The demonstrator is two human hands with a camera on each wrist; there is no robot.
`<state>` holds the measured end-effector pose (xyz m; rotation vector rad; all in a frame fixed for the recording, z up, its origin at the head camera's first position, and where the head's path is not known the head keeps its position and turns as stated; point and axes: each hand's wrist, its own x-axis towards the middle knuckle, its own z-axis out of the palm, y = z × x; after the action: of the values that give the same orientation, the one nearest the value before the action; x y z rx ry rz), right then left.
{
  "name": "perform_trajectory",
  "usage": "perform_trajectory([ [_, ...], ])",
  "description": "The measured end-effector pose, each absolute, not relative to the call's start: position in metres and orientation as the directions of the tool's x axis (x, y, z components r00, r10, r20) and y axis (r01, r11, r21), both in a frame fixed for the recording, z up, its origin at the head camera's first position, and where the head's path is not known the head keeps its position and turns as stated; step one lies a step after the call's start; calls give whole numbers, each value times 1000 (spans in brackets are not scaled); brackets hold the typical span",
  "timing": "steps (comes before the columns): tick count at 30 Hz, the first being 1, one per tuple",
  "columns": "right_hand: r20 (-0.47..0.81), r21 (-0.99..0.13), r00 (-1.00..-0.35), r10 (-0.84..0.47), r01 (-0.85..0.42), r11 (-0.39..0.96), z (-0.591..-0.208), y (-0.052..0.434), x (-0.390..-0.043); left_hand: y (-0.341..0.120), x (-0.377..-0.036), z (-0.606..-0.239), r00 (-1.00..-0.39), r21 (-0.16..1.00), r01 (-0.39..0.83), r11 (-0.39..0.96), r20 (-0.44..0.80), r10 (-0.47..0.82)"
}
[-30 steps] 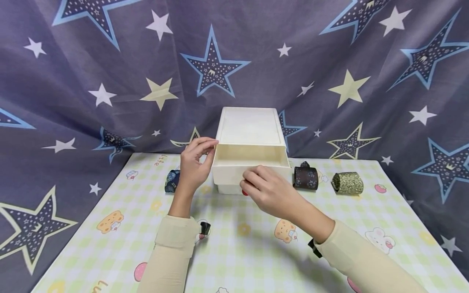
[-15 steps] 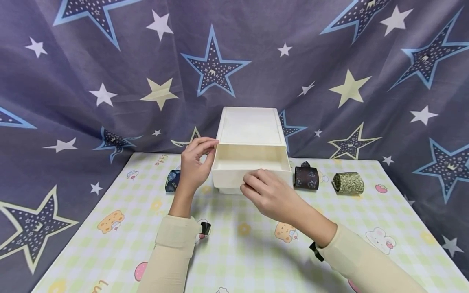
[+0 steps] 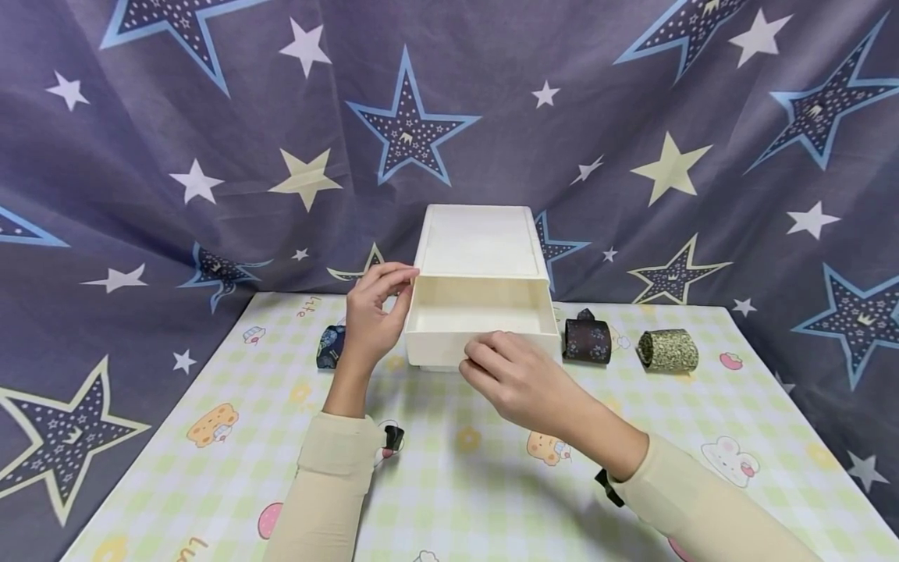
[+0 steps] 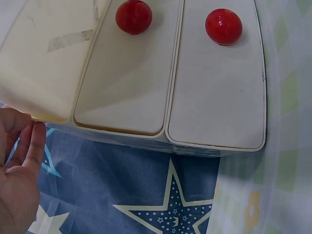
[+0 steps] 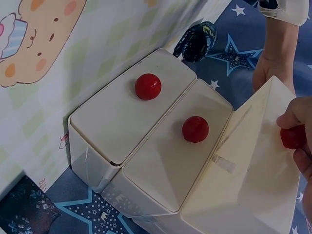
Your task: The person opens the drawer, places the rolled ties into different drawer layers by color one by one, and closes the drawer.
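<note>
A white drawer unit (image 3: 481, 240) stands at the back of the table, its top drawer (image 3: 431, 349) pulled part way out. No contents show inside that drawer. My right hand (image 3: 520, 382) pinches the red knob (image 5: 292, 138) of the top drawer between thumb and fingers; the knob is hidden in the head view. My left hand (image 3: 379, 312) rests its fairly straight fingertips against the unit's upper left front edge. Below, the middle drawer (image 4: 129, 73) and the bottom drawer (image 4: 219, 92) are closed, each with a round red knob.
Left of the unit lies a dark blue patterned fabric roll (image 3: 330, 347), partly behind my left hand. To the right are a dark floral roll (image 3: 587, 341) and a green patterned roll (image 3: 667, 351). A starry curtain (image 3: 597, 70) hangs behind the checked tablecloth (image 3: 449, 499).
My right hand has drawn the top drawer further out toward me, and more of its inside shows. The left hand has stayed on the unit's edge.
</note>
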<state>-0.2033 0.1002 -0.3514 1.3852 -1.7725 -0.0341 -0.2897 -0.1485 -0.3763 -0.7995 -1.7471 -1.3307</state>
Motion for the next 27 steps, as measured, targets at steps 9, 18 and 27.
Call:
perform_trajectory([
  [9,597,510,-2,-803,-771,381,-352,100,-201,-147,-288,-374,-510,490,836,246,860,18],
  [18,606,515,12,-795,-768,381,-353,99,-198,-140,-272,-359,-495,473,843,256,869,24],
  [27,599,526,17,-800,-762,377,-354,99,-197,-138,-263,-351,-491,469,845,256,871,23],
])
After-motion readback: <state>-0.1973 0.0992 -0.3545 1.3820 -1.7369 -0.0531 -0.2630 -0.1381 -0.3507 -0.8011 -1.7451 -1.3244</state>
